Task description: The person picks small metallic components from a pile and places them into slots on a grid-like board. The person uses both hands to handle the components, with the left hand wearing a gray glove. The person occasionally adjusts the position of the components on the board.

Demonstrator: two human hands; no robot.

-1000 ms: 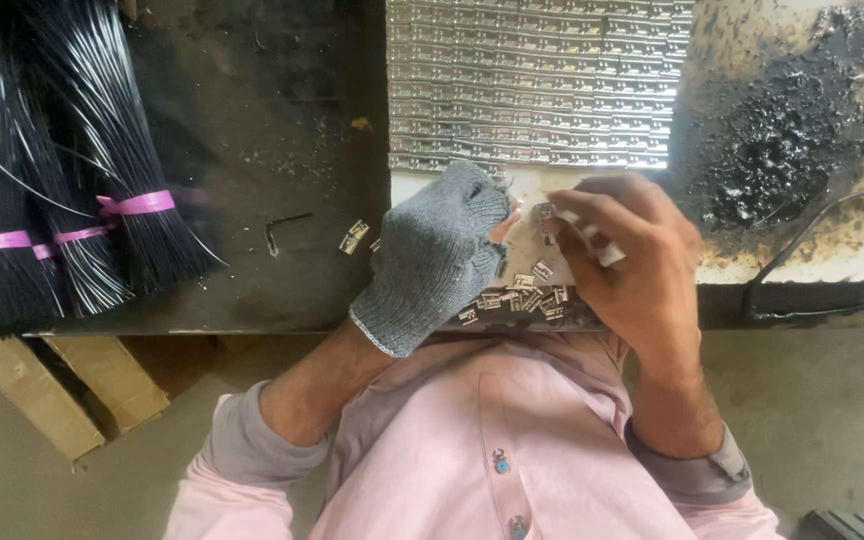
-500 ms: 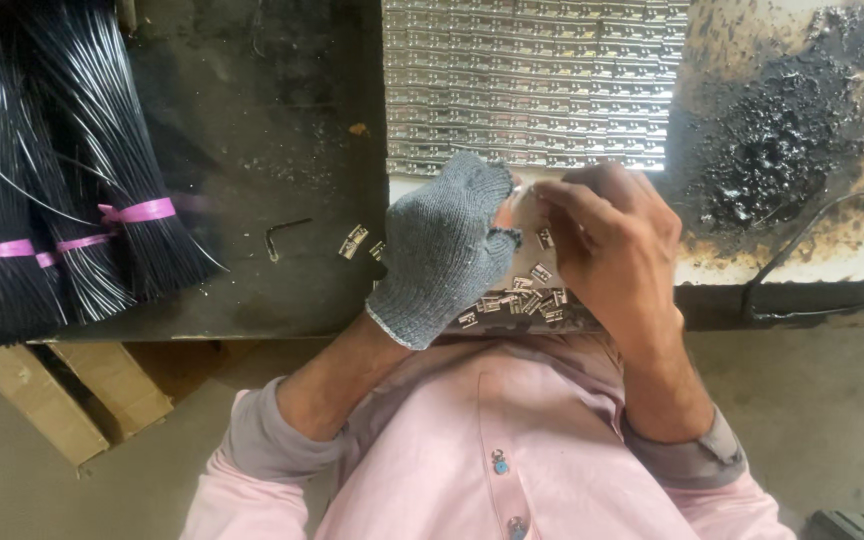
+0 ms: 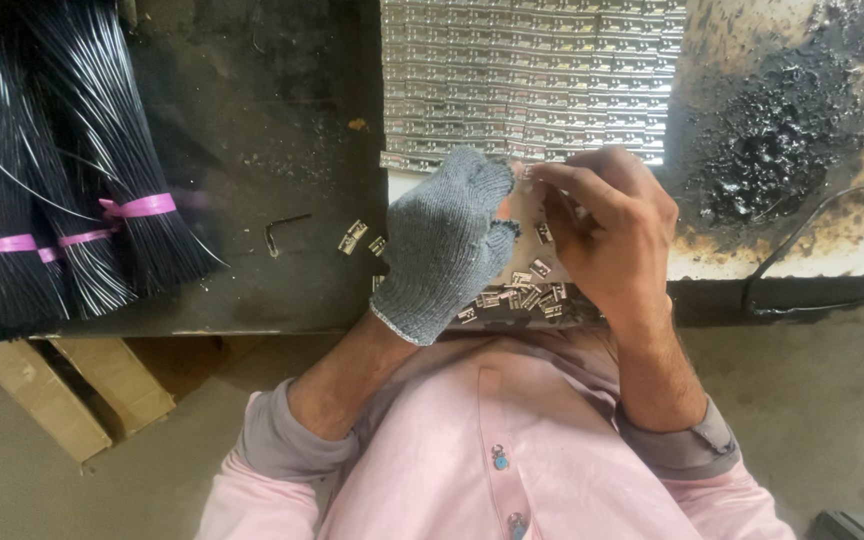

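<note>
Nearest, the pink shirt fills the bottom of the view. Just above it, loose clips lie heaped on the table edge, right below both hands. Since a second ago the two hands have drawn closer together and lifted slightly toward the tray. The gloved left hand is curled, its fingertips meeting those of the bare right hand, which has turned over the clip pile and pinches a small piece at its fingertips; what the glove grips, I cannot tell. Two stray clips sit just left of the glove, as before. Beyond the hands lies the tray of clip rows, and far left the black wire bundles with pink ties.
</note>
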